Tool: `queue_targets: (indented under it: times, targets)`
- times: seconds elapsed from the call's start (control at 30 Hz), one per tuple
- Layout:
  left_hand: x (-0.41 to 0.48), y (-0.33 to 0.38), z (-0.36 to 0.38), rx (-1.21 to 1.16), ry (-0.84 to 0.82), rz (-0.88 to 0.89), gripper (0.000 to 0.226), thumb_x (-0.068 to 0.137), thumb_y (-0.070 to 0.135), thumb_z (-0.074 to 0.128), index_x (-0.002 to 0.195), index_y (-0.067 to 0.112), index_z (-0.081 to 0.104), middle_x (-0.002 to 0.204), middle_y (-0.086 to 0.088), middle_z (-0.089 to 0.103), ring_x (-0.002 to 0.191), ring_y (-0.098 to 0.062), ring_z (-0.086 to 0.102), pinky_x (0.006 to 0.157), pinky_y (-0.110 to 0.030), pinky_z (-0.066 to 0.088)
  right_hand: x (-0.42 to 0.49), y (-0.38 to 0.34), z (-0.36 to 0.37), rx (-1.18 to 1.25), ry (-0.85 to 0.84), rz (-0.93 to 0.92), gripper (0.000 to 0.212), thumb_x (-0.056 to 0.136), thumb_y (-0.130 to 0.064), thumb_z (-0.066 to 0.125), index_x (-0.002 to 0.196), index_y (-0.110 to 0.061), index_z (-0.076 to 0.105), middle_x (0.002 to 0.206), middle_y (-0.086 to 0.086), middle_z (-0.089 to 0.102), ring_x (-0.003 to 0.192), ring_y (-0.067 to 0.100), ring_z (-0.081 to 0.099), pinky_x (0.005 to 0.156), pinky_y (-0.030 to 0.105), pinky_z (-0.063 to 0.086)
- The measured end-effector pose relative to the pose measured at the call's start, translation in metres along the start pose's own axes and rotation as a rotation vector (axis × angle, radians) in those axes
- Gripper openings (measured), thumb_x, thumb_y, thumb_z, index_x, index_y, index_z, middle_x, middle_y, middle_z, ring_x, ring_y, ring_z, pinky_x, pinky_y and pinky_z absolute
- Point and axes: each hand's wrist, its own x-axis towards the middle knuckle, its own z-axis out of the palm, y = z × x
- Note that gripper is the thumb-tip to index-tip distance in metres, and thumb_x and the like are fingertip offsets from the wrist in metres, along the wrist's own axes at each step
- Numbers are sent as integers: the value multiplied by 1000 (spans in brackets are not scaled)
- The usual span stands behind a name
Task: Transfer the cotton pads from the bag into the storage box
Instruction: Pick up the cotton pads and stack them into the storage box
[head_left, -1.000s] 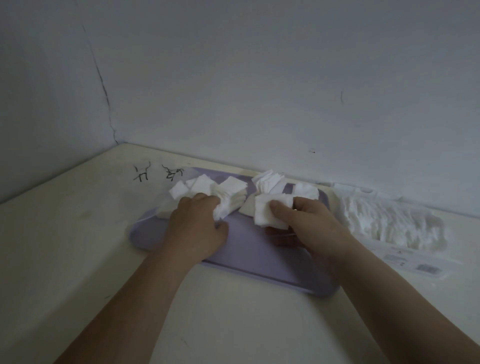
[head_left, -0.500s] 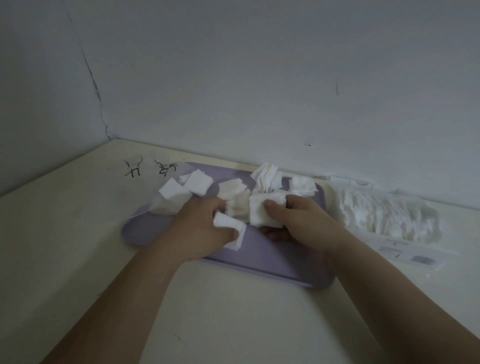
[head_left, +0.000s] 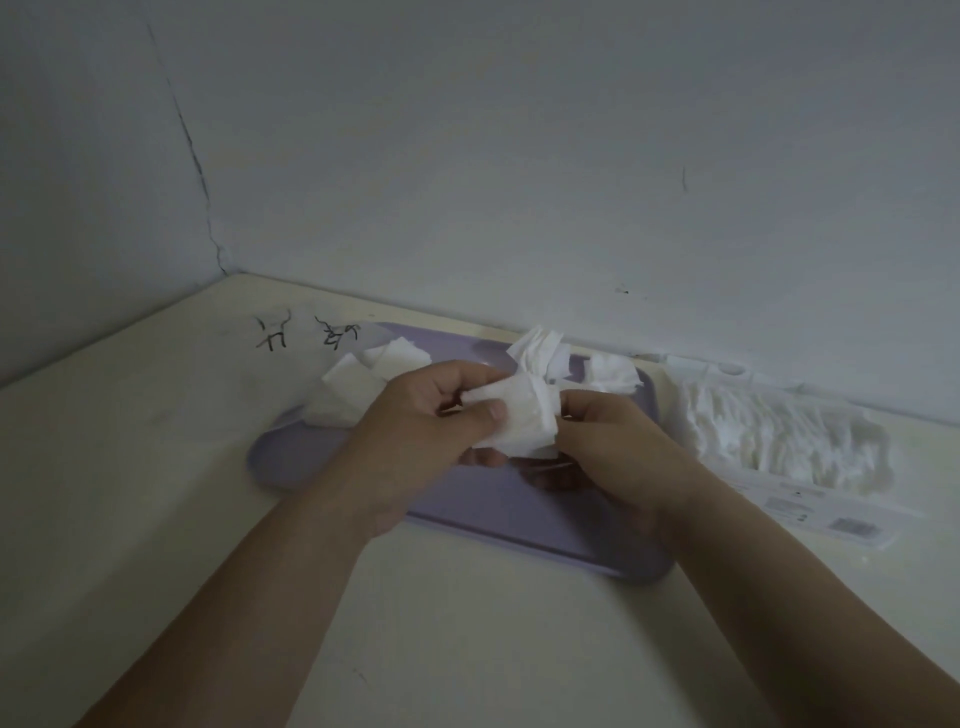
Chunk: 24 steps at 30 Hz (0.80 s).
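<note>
A stack of white square cotton pads (head_left: 522, 421) is held between both hands above the flat lilac tray (head_left: 545, 525). My left hand (head_left: 421, 426) grips the stack from the left, thumb on top. From the right, my right hand (head_left: 613, 452) holds the same stack. More loose pads lie on the tray: one heap at the left (head_left: 358, 384), one at the back (head_left: 540, 351), one at the back right (head_left: 613, 374). The clear bag of cotton pads (head_left: 779, 441) lies to the right of the tray.
The cream tabletop (head_left: 130, 493) sits in a corner, with walls behind and to the left. Black scribbles (head_left: 306, 335) mark the table left of the tray. The bag's printed label (head_left: 852, 525) lies flat near the right edge.
Both hands have come together over the tray's middle and gathered their separate pads into one stack, lifted slightly. The left heap of pads stays behind on the tray.
</note>
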Motion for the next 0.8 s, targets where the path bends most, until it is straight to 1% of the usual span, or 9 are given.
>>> queue_targets:
  times: [0.07, 0.1, 0.23, 0.37, 0.47, 0.53, 0.63, 0.7, 0.8]
  targets:
    - [1, -1, -2, 62, 69, 10, 19, 96, 2, 69, 112, 10, 74, 104, -16, 78, 79, -21, 73, 61, -30, 58, -3, -2, 5, 54, -63, -3, 25, 95, -14, 70, 111, 5, 75, 94, 25, 73, 81, 30, 54, 71, 41, 41]
    - [1, -1, -3, 83, 107, 19, 18, 94, 2, 71, 109, 11, 74, 101, -16, 78, 74, -19, 72, 57, -30, 57, -3, -2, 6, 61, -60, -3, 25, 99, -14, 66, 112, 5, 74, 97, 26, 74, 82, 30, 55, 73, 42, 40]
    - [2, -1, -7, 145, 160, 64, 17, 91, -1, 74, 101, 13, 74, 89, -8, 79, 67, -15, 68, 53, -30, 55, -4, -3, 6, 41, 10, 3, 29, 108, -23, 56, 117, -3, 75, 106, 23, 79, 85, 27, 74, 68, 31, 58]
    - [3, -2, -6, 199, 133, 72, 18, 89, 3, 78, 94, 20, 77, 84, -2, 79, 63, -12, 64, 55, -26, 53, -6, -6, 5, 50, -12, -7, 28, 108, -17, 53, 117, -2, 75, 109, 27, 76, 83, 27, 70, 67, 31, 57]
    - [4, -3, -4, 228, 165, 74, 18, 89, 3, 77, 94, 20, 78, 78, 3, 76, 56, -9, 63, 55, -22, 52, -8, -10, 8, 116, -38, 21, 35, 110, -24, 47, 116, -1, 73, 112, 30, 75, 85, 32, 67, 64, 30, 58]
    - [4, -3, -3, 203, 183, 80, 16, 89, 4, 78, 95, 19, 80, 80, 1, 77, 63, -11, 68, 58, -23, 56, -9, -11, 7, 122, -63, 20, 41, 108, -35, 50, 117, -2, 73, 112, 28, 76, 89, 33, 70, 66, 31, 60]
    - [6, -7, -4, 201, 210, 105, 15, 91, 10, 78, 102, 19, 82, 92, -1, 81, 85, -16, 76, 75, -30, 63, -8, -10, 3, 108, -123, 5, 51, 99, -44, 56, 125, -1, 70, 115, 21, 78, 100, 35, 73, 73, 32, 60]
    - [6, -8, -5, 208, 238, 124, 15, 93, 13, 76, 105, 19, 82, 96, 1, 82, 91, -14, 76, 80, -28, 62, -7, -7, 2, 131, -127, 14, 54, 96, -45, 58, 128, -2, 69, 118, 20, 77, 105, 38, 72, 73, 31, 60]
    - [7, -6, -4, 135, 239, 126, 16, 96, 13, 72, 107, 18, 82, 101, -1, 82, 100, -21, 77, 87, -35, 63, -4, -4, 3, 194, -111, 19, 46, 104, -38, 53, 128, -2, 69, 120, 23, 76, 106, 40, 71, 70, 31, 60]
